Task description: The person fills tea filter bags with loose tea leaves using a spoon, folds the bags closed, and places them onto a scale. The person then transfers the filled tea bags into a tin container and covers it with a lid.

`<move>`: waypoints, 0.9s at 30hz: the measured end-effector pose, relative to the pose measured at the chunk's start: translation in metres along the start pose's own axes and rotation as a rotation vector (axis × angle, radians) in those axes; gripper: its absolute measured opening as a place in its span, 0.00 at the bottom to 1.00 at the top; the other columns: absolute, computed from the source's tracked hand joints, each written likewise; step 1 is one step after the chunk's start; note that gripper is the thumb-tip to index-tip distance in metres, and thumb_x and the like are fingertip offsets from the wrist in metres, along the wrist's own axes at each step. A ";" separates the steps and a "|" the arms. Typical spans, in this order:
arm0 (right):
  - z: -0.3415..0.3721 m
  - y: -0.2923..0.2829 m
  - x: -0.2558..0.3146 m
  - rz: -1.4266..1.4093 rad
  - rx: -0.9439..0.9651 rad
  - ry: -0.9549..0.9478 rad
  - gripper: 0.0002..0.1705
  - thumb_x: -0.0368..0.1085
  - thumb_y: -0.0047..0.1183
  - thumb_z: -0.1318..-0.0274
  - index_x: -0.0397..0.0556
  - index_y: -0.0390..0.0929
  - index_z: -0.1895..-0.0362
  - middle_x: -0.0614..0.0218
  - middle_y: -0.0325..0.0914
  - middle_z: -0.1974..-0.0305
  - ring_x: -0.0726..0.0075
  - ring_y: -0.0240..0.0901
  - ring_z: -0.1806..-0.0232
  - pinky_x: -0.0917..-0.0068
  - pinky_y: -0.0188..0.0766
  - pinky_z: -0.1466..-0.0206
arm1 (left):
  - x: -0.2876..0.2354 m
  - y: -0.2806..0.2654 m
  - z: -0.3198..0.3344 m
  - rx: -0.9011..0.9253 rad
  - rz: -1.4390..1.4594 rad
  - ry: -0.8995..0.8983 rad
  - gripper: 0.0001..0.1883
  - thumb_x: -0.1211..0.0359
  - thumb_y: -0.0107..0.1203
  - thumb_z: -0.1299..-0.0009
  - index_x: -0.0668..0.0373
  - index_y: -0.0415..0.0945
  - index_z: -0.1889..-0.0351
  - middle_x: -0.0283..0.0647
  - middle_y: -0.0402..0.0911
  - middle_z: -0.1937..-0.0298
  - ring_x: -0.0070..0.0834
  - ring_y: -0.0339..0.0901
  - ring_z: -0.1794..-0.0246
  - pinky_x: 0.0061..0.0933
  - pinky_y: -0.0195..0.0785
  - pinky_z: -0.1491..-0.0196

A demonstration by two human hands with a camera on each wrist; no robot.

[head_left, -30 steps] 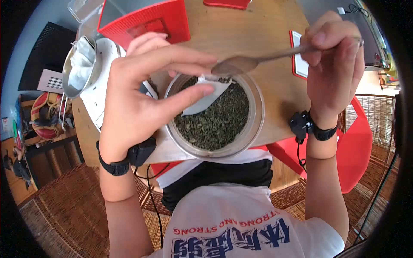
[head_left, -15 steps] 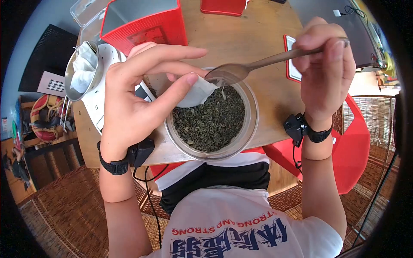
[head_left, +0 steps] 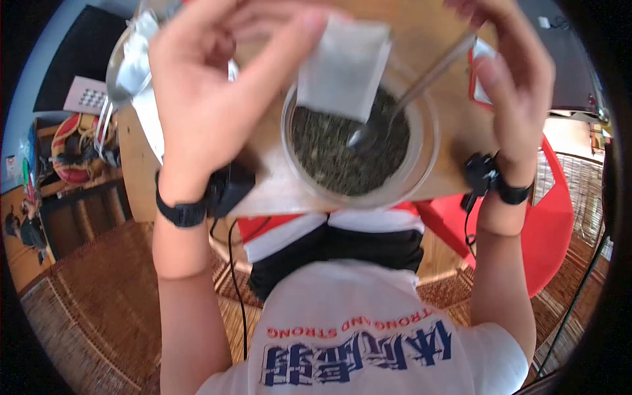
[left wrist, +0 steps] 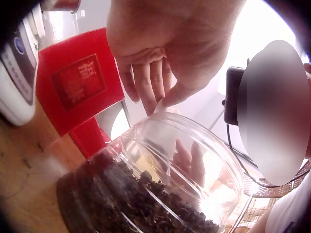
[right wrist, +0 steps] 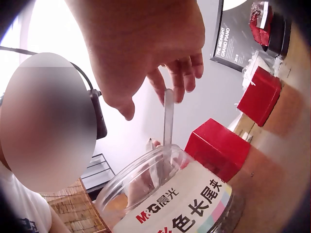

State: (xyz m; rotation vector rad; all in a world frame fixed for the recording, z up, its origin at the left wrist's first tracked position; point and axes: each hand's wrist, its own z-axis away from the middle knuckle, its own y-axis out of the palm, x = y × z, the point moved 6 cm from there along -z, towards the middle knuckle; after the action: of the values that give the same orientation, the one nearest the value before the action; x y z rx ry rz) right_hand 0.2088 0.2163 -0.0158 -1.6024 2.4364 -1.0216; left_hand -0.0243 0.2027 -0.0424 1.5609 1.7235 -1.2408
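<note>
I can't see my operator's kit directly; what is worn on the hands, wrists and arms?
The left hand and right hand are ungloved. Each wrist wears a black strap with a boxy black camera module; a thin dark cable hangs by the right one. The white shirt has short sleeves and red and dark-blue lettering.

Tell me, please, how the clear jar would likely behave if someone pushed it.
The clear jar would probably resist tipping, since leaves fill its lower part. Knocked over, it could roll, as it is round, and might spill leaves, since it is open at the top.
</note>
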 end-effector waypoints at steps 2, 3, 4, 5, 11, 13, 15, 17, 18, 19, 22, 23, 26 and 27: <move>-0.003 -0.012 0.010 -0.122 0.128 -0.044 0.44 0.69 0.58 0.43 0.36 0.81 0.48 0.57 0.77 0.52 0.62 0.71 0.48 0.68 0.62 0.44 | -0.004 0.012 0.002 -0.092 0.178 -0.107 0.11 0.75 0.59 0.24 0.71 0.77 0.48 0.47 0.89 0.58 0.18 0.85 0.64 0.16 0.78 0.63; 0.002 -0.001 0.012 -0.039 -0.041 -0.101 0.42 0.70 0.56 0.42 0.38 0.82 0.51 0.58 0.77 0.53 0.64 0.70 0.49 0.70 0.62 0.43 | -0.001 0.012 0.000 -0.115 0.188 -0.030 0.10 0.78 0.60 0.27 0.71 0.79 0.49 0.51 0.90 0.61 0.18 0.85 0.68 0.14 0.75 0.67; 0.004 0.009 0.021 -0.128 -0.106 -0.110 0.38 0.64 0.59 0.40 0.38 0.82 0.50 0.59 0.76 0.54 0.66 0.69 0.50 0.70 0.61 0.43 | 0.001 0.016 0.002 -0.151 0.228 -0.052 0.10 0.79 0.59 0.27 0.72 0.79 0.49 0.51 0.89 0.60 0.19 0.86 0.67 0.14 0.76 0.67; 0.005 0.010 0.027 -0.212 -0.172 -0.125 0.33 0.59 0.61 0.39 0.39 0.82 0.50 0.60 0.76 0.54 0.67 0.69 0.52 0.71 0.61 0.44 | 0.000 0.020 0.002 -0.186 0.270 -0.067 0.09 0.79 0.58 0.26 0.73 0.78 0.50 0.51 0.89 0.60 0.20 0.86 0.66 0.15 0.76 0.67; 0.026 -0.057 0.030 -0.348 0.168 0.003 0.23 0.53 0.52 0.35 0.45 0.81 0.59 0.64 0.80 0.62 0.65 0.73 0.64 0.63 0.69 0.58 | 0.008 0.014 0.001 -0.054 0.271 -0.030 0.09 0.82 0.59 0.29 0.74 0.80 0.52 0.53 0.89 0.60 0.28 0.89 0.60 0.19 0.82 0.59; 0.011 -0.050 0.054 -0.435 0.288 -0.075 0.14 0.48 0.53 0.38 0.51 0.79 0.67 0.76 0.76 0.75 0.73 0.71 0.76 0.68 0.67 0.70 | -0.011 0.015 -0.002 -0.039 0.074 0.020 0.09 0.83 0.60 0.30 0.73 0.80 0.53 0.54 0.89 0.61 0.29 0.89 0.58 0.20 0.83 0.57; 0.007 -0.044 0.067 -0.488 0.281 -0.069 0.14 0.47 0.53 0.39 0.51 0.79 0.67 0.75 0.76 0.75 0.73 0.71 0.76 0.69 0.67 0.70 | -0.007 0.015 -0.002 -0.042 0.160 -0.085 0.09 0.83 0.60 0.30 0.74 0.80 0.52 0.54 0.89 0.61 0.30 0.89 0.58 0.19 0.82 0.58; 0.008 -0.041 0.060 -0.526 0.284 -0.066 0.12 0.46 0.54 0.40 0.51 0.78 0.68 0.75 0.76 0.76 0.73 0.70 0.76 0.69 0.67 0.71 | 0.006 0.010 0.000 -0.045 0.268 -0.139 0.09 0.83 0.60 0.30 0.74 0.80 0.53 0.53 0.89 0.60 0.29 0.89 0.58 0.19 0.82 0.58; 0.005 -0.035 0.065 -0.540 0.288 -0.059 0.12 0.45 0.55 0.41 0.51 0.78 0.68 0.75 0.76 0.76 0.73 0.70 0.77 0.70 0.66 0.71 | 0.008 0.008 0.000 -0.036 0.254 -0.133 0.09 0.82 0.59 0.29 0.74 0.80 0.52 0.53 0.89 0.59 0.29 0.89 0.58 0.19 0.82 0.57; 0.003 -0.031 0.062 -0.554 0.292 -0.049 0.11 0.45 0.55 0.42 0.52 0.78 0.69 0.75 0.76 0.76 0.73 0.70 0.77 0.70 0.66 0.71 | 0.010 0.005 0.001 -0.024 0.241 -0.129 0.10 0.82 0.58 0.29 0.74 0.79 0.51 0.53 0.88 0.58 0.29 0.89 0.57 0.20 0.81 0.56; -0.002 -0.011 0.059 -0.608 0.313 -0.012 0.10 0.43 0.56 0.44 0.52 0.78 0.70 0.75 0.75 0.77 0.74 0.70 0.77 0.71 0.65 0.72 | 0.015 -0.002 0.002 0.002 0.206 -0.128 0.11 0.81 0.55 0.27 0.74 0.78 0.48 0.54 0.88 0.56 0.30 0.88 0.56 0.21 0.80 0.54; -0.002 -0.008 0.061 -0.619 0.320 -0.010 0.09 0.43 0.57 0.45 0.52 0.77 0.70 0.75 0.75 0.77 0.74 0.70 0.78 0.71 0.65 0.72 | 0.016 -0.005 0.003 0.006 0.195 -0.116 0.11 0.80 0.55 0.26 0.74 0.77 0.47 0.55 0.88 0.56 0.30 0.88 0.56 0.21 0.80 0.53; 0.012 -0.027 0.046 -0.653 0.330 -0.026 0.08 0.41 0.58 0.47 0.52 0.77 0.71 0.75 0.75 0.77 0.74 0.69 0.78 0.72 0.64 0.73 | 0.017 -0.012 0.005 0.016 0.142 -0.062 0.12 0.79 0.52 0.24 0.75 0.76 0.45 0.55 0.87 0.54 0.31 0.87 0.54 0.22 0.79 0.51; 0.008 -0.018 0.050 -0.672 0.330 -0.039 0.08 0.40 0.58 0.48 0.52 0.77 0.71 0.75 0.75 0.77 0.74 0.69 0.78 0.73 0.64 0.74 | 0.016 -0.014 0.005 0.015 0.114 -0.045 0.13 0.79 0.51 0.24 0.75 0.75 0.44 0.56 0.87 0.53 0.31 0.87 0.54 0.22 0.78 0.50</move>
State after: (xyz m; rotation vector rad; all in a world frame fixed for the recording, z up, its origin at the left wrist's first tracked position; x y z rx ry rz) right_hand 0.2026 0.1663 0.0031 -2.3146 1.5860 -1.3491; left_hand -0.0422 0.2071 -0.0542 1.6042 1.5780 -1.2254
